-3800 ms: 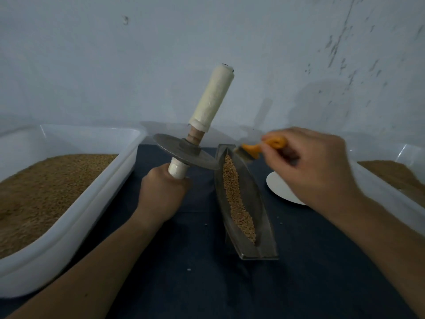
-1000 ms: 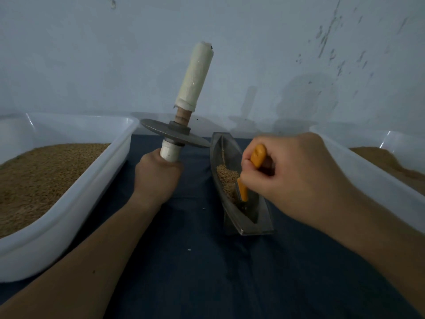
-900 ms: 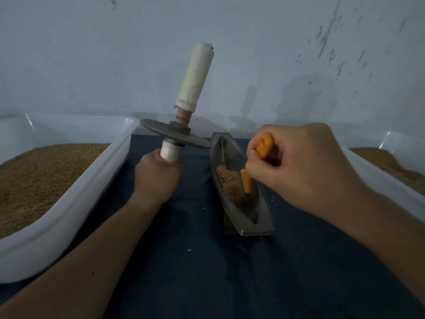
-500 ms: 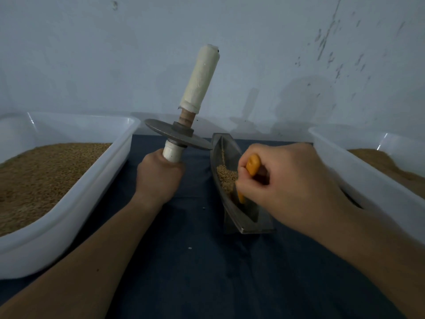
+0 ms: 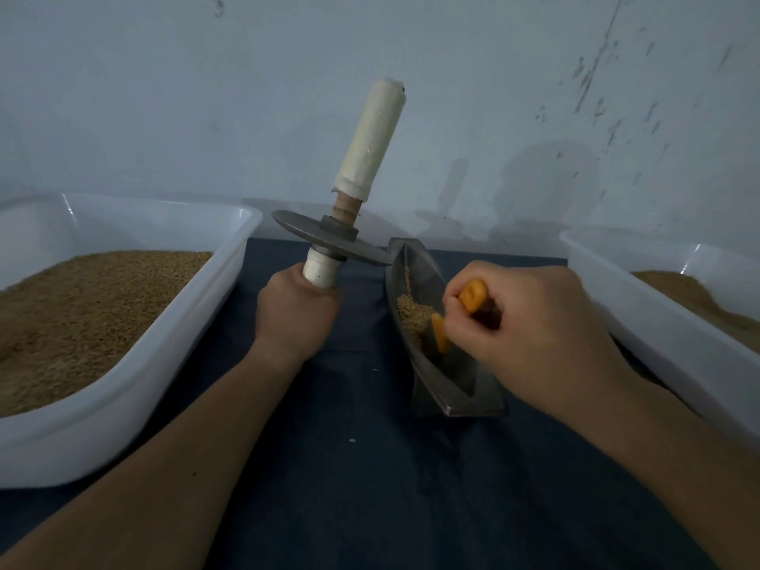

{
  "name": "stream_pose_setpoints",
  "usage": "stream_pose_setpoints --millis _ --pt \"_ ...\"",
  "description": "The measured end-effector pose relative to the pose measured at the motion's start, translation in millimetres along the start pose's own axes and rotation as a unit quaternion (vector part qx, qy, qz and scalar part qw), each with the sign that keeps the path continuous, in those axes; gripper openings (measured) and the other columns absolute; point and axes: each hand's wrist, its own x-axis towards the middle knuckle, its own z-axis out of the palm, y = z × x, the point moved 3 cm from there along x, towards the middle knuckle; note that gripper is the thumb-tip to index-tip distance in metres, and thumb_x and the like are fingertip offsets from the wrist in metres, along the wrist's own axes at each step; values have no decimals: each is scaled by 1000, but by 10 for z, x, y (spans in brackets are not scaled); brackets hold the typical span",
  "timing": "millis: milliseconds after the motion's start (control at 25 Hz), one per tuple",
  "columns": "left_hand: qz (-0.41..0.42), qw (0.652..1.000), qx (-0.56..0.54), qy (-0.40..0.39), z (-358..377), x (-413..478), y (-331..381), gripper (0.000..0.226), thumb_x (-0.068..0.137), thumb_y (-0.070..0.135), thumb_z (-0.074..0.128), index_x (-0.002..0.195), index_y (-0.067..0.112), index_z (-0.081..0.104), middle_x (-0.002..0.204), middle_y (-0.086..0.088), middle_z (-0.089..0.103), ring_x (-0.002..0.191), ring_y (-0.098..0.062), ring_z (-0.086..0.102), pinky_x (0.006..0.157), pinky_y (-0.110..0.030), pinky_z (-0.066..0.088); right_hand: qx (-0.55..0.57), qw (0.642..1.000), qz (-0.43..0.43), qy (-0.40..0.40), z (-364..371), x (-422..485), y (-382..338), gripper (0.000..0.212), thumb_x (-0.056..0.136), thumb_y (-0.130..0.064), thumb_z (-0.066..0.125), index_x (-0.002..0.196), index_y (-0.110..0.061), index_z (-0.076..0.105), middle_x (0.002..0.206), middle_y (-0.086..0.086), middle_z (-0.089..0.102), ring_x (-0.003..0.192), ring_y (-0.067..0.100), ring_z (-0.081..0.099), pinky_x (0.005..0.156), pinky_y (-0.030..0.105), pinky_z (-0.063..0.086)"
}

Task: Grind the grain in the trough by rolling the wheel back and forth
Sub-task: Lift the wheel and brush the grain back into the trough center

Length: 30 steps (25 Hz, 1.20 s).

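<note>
A boat-shaped metal trough stands on the dark cloth at centre. A small heap of grain lies in its middle; its near end is bare metal. My right hand grips an orange-handled brush, whose orange lower part reaches down into the trough beside the grain. My left hand grips the lower white handle of the grinding wheel. It holds the wheel's axle upright, left of the trough and above the cloth. The wheel's disc edge overlaps the trough's far tip.
A white tub of grain stands at the left, another white tub with brown meal at the right. A pale wall closes off the back. Dark cloth covers the table between the tubs.
My right hand has brought the brush from the trough's far end to its middle and sweeps there in short strokes; the long line of grain is now a small heap. The wheel stayed upright.
</note>
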Motion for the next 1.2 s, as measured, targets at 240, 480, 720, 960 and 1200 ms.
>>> stream_pose_setpoints --millis 240,480,720,960,1200 --pt "-11 1000 6 -5 13 6 16 8 73 27 66 72 22 60 67 4 64 63 -15 61 53 -25 40 -11 999 -22 48 26 19 58 14 88 -19 68 75 -24 66 54 -18 53 60 4 59 53 12 43" --pt "12 1000 29 -4 6 -27 53 11 76 27 64 69 24 57 65 6 62 62 -14 60 52 -25 39 4 991 -46 122 -90 93 83 14 90 -17 69 78 -23 68 58 -30 50 63 -1 61 54 2 37" --pt "20 998 61 -21 25 -49 75 12 78 31 64 71 27 55 68 7 61 63 -12 58 52 -25 38 7 994 -21 105 64 115 220 15 90 -13 69 78 -21 68 57 -26 52 60 5 60 53 8 38" --pt "47 993 94 -48 52 -104 119 11 77 35 64 73 33 54 73 9 62 67 -13 59 58 -30 46 117 974 87 172 -157 -83 537 9 97 -30 63 93 -29 71 70 -6 69 63 12 69 60 27 57" --pt "62 989 120 -55 93 -115 126 9 71 39 64 74 38 55 69 12 62 63 -10 58 55 -28 43 292 880 250 280 -350 -412 1271 18 95 -35 62 97 -22 74 78 9 71 68 20 69 67 35 63"
